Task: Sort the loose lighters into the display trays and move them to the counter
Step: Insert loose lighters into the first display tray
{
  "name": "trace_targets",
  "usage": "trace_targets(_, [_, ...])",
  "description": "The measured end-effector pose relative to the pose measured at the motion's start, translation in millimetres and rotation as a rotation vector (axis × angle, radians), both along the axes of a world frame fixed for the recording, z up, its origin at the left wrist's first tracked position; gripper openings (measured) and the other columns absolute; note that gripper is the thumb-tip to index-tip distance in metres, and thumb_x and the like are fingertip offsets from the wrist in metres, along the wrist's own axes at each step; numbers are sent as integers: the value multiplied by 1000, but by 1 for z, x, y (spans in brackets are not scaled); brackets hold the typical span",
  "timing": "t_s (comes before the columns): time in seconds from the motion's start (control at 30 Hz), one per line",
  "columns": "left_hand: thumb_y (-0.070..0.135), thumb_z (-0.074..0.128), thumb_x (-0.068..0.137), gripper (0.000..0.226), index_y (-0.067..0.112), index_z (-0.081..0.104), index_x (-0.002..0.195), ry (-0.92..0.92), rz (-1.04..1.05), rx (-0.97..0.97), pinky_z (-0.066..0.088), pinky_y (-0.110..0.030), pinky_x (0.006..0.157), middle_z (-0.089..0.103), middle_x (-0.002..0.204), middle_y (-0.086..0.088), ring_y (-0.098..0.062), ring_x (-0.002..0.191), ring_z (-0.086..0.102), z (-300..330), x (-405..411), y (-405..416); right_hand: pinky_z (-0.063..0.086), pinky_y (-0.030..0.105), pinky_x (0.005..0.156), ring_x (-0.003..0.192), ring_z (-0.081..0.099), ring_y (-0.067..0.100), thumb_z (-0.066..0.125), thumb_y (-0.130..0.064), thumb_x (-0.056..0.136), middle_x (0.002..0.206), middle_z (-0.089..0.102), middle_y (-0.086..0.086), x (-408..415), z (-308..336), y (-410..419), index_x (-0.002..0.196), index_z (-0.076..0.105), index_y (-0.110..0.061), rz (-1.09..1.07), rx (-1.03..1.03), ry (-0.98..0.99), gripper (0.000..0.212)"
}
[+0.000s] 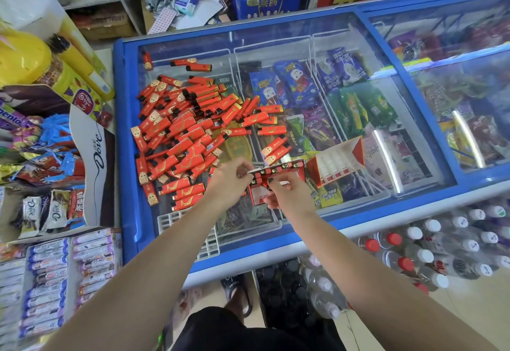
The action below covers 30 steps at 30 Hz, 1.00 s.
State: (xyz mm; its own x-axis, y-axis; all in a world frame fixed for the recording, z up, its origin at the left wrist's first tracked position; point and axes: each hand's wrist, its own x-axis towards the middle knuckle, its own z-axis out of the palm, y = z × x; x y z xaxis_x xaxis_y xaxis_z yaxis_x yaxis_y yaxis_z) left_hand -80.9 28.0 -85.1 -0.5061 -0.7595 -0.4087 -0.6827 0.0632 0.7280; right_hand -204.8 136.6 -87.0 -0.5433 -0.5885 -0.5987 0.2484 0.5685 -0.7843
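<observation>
glossy red plastic lighters (190,129) were heaped at ten o'clock on the freezer's smooth glass lid (317,55); the tray (338,161) looked like matt card.

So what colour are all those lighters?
Red, with gold patterns and black tops, in the head view: lighters.

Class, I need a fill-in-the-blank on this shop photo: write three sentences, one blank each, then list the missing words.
1. The pile of loose red lighters lies on the ____ lid of the blue-framed chest freezer.
2. Both hands, left hand and right hand, hold a red-and-white cardboard display tray with a row of ____ in it.
3. A second, ____ red-and-white tray sits to its right.

Missing words: glass; lighters; empty
</observation>
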Motion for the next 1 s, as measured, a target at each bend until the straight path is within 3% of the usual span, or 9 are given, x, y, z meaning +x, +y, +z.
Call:
trace_targets(0.17, [17, 63, 100, 12, 23, 68, 109, -2, 9, 4, 58, -40, 79, 67, 107, 3, -24, 95, 70, 2, -1, 1, 63, 42, 76, 71, 69, 25, 64, -2, 96, 83, 71, 16, 2, -3, -3, 106, 62, -8, -92, -69, -119, 12])
trace_targets(0.27, [17, 63, 100, 12, 23, 68, 109, -1, 8, 5, 59, -41, 82, 67, 108, 2, -23, 96, 69, 3, -1, 1, 63, 35, 68, 66, 69, 22, 67, -5, 94, 85, 72, 17, 2, -5, -4, 105, 64, 0, -78, -11, -91, 12])
trace_targets(0.47, [20, 65, 100, 9, 28, 67, 104, -10, -8, 11, 62, -43, 81, 69, 108, 5, -22, 93, 72, 3, 0, -2, 54, 25, 47, 44, 61, 15, 68, -22, 95, 70, 67, 11, 4, -1, -8, 97, 60, -3, -59, 133, -116, 21])
trace_targets(0.57, [25, 59, 103, 7, 29, 65, 103, -12, -3, 9, 53, -25, 52, 71, 103, 3, -25, 84, 74, 5, 3, -8, 43, 28, 50, 41, 50, 15, 62, -34, 93, 59, 53, 5, -3, 6, -6, 75, 47, -14, 136, 190, 194, 31])
trace_targets(0.63, [27, 57, 104, 7, 27, 64, 106, -16, 30, 9, 43, -20, 44, 70, 103, 3, -27, 82, 75, 6, 6, -18, 33, 31, 56, 50, 36, 16, 58, -33, 91, 55, 39, 0, -10, 14, -7, 66, 37, -16, 211, 116, 378, 37])
trace_targets(0.8, [25, 59, 103, 18, 19, 61, 120, -32, 82, -95, 49, -22, 58, 68, 114, 4, -9, 82, 67, 17, 9, -51, 38, 33, 57, 56, 42, 14, 59, -25, 92, 58, 50, -3, -32, 37, -39, 68, 47, -13, 306, -52, 636, 29])
trace_targets(0.87, [23, 60, 101, 26, 18, 58, 126, -54, 84, -139, 55, -32, 63, 66, 118, 1, -15, 80, 70, 25, 7, -66, 47, 35, 60, 60, 54, 15, 60, -21, 93, 65, 58, -4, -41, 41, -61, 80, 53, -15, 349, -91, 740, 16])
trace_targets(0.93, [25, 61, 100, 37, 20, 54, 135, -107, 57, -204, 59, -42, 80, 66, 123, -2, -23, 93, 71, 30, 4, -82, 51, 37, 65, 72, 61, 19, 60, -15, 94, 79, 64, -2, -54, 40, -82, 96, 56, -15, 413, -96, 826, 4])
trace_targets(1.0, [29, 62, 99, 47, 22, 48, 144, -179, 2, -280, 57, -47, 89, 66, 127, -5, -28, 105, 67, 33, -1, -97, 50, 37, 75, 91, 61, 22, 60, -10, 93, 99, 63, 0, -70, 35, -105, 116, 57, -14, 545, -22, 886, 23])
